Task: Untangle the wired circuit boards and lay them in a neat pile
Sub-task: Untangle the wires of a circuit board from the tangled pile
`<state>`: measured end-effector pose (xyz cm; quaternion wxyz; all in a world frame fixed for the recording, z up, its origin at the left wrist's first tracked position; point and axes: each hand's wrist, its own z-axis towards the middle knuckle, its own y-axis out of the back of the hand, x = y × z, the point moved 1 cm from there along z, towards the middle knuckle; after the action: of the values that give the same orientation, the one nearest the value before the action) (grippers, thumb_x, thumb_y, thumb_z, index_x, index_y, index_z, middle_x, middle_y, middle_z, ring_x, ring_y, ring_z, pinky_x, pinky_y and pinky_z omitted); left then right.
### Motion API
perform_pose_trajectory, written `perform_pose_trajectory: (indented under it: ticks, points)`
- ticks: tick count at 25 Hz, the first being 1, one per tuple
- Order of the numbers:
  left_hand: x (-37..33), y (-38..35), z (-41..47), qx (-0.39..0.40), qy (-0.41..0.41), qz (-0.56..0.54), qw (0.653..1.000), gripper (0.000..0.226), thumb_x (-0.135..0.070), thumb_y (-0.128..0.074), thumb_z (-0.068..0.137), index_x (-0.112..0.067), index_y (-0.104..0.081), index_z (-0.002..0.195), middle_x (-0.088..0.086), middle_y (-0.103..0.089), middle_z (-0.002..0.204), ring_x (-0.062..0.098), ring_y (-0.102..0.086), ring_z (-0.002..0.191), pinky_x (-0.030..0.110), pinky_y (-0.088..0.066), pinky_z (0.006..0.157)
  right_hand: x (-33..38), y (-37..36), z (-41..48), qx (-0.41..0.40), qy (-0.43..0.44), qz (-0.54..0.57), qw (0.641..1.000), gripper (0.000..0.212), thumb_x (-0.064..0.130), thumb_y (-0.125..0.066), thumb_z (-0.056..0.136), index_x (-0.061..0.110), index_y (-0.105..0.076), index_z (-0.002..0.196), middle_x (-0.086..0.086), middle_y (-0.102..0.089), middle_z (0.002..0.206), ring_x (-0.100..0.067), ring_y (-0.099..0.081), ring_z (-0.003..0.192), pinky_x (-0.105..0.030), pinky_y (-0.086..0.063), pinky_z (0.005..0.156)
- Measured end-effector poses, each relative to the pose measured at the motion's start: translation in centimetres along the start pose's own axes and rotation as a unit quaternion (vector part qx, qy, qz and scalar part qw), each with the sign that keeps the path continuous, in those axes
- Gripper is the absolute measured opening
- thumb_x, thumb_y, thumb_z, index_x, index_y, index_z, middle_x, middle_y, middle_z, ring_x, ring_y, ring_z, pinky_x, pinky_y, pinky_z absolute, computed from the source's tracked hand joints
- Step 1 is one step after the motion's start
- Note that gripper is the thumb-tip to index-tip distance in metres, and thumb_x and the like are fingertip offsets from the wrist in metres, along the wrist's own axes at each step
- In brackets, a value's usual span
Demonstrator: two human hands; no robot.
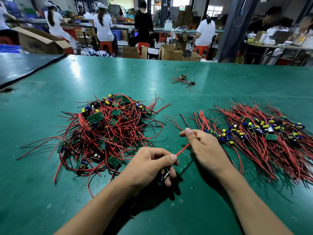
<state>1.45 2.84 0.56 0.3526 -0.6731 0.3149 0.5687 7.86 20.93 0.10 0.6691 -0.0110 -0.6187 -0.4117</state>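
Red wire (183, 148) runs taut just right of the tangled heap (108, 131) on the green surface (101, 73): the left hand (150, 165) curls round a small circuit board (163, 174), and the right hand (205, 146) pinches the wire between thumb and forefinger. Farther right of the heap lies the combed pile (264, 133) of boards

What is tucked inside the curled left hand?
A small circuit board with a yellow capacitor peeks out of the left hand. Its red wire runs to the right hand, which pinches it. Curled fingers cover most of the board.
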Motion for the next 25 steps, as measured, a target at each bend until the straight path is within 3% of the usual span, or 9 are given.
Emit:
perform_pose_trajectory:
  ticks: [3, 5, 8, 11, 13, 15, 17, 21, 25]
  points:
    - [-0.1, 0.2, 0.1, -0.003, 0.001, -0.013, 1.000, 0.018, -0.015, -0.061, 0.092, -0.004, -0.069, 0.080, 0.011, -0.064, 0.060, 0.017, -0.055, 0.040, 0.019, -0.044, 0.045, -0.2, -0.1, 0.2, -0.057, 0.083, -0.047, 0.994, 0.041, 0.042, -0.047, 0.100, 0.013, -0.076, 0.101, 0.003, -0.070, 0.086, -0.006, -0.063, 0.084, -0.016, -0.044, 0.077]
    - [-0.3, 0.4, 0.3, -0.006, 0.000, -0.026, 1.000, 0.018, -0.017, -0.063, 0.090, -0.004, -0.069, 0.080, 0.011, -0.064, 0.060, 0.017, -0.053, 0.039, 0.019, -0.043, 0.044, -0.5, -0.1, 0.4, -0.090, 0.129, -0.069, 0.985, 0.036, 0.039, -0.050, 0.101, 0.014, -0.076, 0.100, 0.000, -0.068, 0.083, -0.015, -0.062, 0.081, -0.025, -0.045, 0.075]
    - [-0.4, 0.6, 0.4, 0.000, 0.004, -0.042, 0.999, 0.019, -0.023, -0.066, 0.082, -0.005, -0.070, 0.078, 0.010, -0.063, 0.059, 0.016, -0.051, 0.037, 0.020, -0.043, 0.042, -0.7, 0.0, 0.5, -0.115, 0.154, -0.074, 0.979, 0.033, 0.041, -0.054, 0.102, 0.022, -0.070, 0.080, 0.007, -0.060, 0.070, -0.008, -0.055, 0.069, -0.026, -0.041, 0.065]
    - [-0.4, 1.1, 0.0, 0.017, 0.017, -0.058, 0.998, 0.018, -0.022, -0.067, 0.082, -0.005, -0.071, 0.078, 0.010, -0.062, 0.058, 0.016, -0.051, 0.038, 0.020, -0.042, 0.042, -1.0, 0.5, 0.8, -0.132, 0.078, -0.001, 0.988, 0.047, 0.050, -0.056, 0.097, 0.015, -0.072, 0.070, 0.009, -0.056, 0.052, -0.006, -0.047, 0.049, -0.024, -0.036, 0.052]
    - [-0.4, 1.5, -0.3, 0.017, 0.021, -0.066, 0.997, 0.017, -0.020, -0.067, 0.082, -0.005, -0.071, 0.078, 0.011, -0.061, 0.057, 0.017, -0.052, 0.039, 0.021, -0.043, 0.044, -1.1, 2.0, 1.1, -0.143, -0.010, 0.120, 0.982, 0.050, 0.053, -0.056, 0.094, 0.015, -0.069, 0.065, 0.008, -0.048, 0.048, -0.008, -0.037, 0.041, -0.026, -0.025, 0.046]
    - [-0.5, 1.6, -0.1, -0.020, 0.028, -0.089, 0.995, 0.017, -0.020, -0.066, 0.083, -0.003, -0.071, 0.081, 0.012, -0.062, 0.060, 0.019, -0.055, 0.043, 0.022, -0.045, 0.045, -1.1, 3.0, 1.1, -0.129, -0.081, 0.262, 0.953, 0.048, 0.049, -0.056, 0.094, 0.012, -0.068, 0.065, 0.001, -0.044, 0.049, -0.009, -0.030, 0.038, -0.023, -0.020, 0.045]
    - [-0.5, 1.3, 0.4, -0.068, 0.034, -0.132, 0.988, 0.019, -0.017, -0.062, 0.088, 0.001, -0.066, 0.090, 0.015, -0.065, 0.067, 0.022, -0.062, 0.049, 0.025, -0.051, 0.048, -0.8, 2.5, 1.0, -0.095, -0.092, 0.293, 0.947, 0.049, 0.047, -0.054, 0.097, 0.010, -0.070, 0.069, 0.000, -0.043, 0.051, -0.008, -0.028, 0.036, -0.019, -0.018, 0.040]
    - [-0.8, 0.9, 0.8, -0.115, 0.024, -0.217, 0.969, 0.016, -0.008, -0.056, 0.092, 0.005, -0.060, 0.101, 0.024, -0.071, 0.085, 0.029, -0.071, 0.068, 0.034, -0.060, 0.067, 0.3, 0.4, 0.1, -0.033, -0.011, 0.062, 0.997, 0.038, 0.043, -0.059, 0.098, 0.016, -0.076, 0.077, 0.010, -0.052, 0.053, -0.006, -0.039, 0.045, -0.020, -0.031, 0.044]
    - [-1.6, 0.6, 0.7, -0.140, -0.023, -0.283, 0.948, 0.009, -0.002, -0.044, 0.099, 0.001, -0.052, 0.101, 0.030, -0.069, 0.102, 0.035, -0.073, 0.088, 0.039, -0.061, 0.077, 1.2, -1.3, -1.1, 0.041, 0.080, -0.042, 0.995, 0.009, 0.020, -0.075, 0.087, 0.025, -0.071, 0.082, 0.004, -0.066, 0.065, 0.000, -0.050, 0.057, -0.019, -0.043, 0.059]
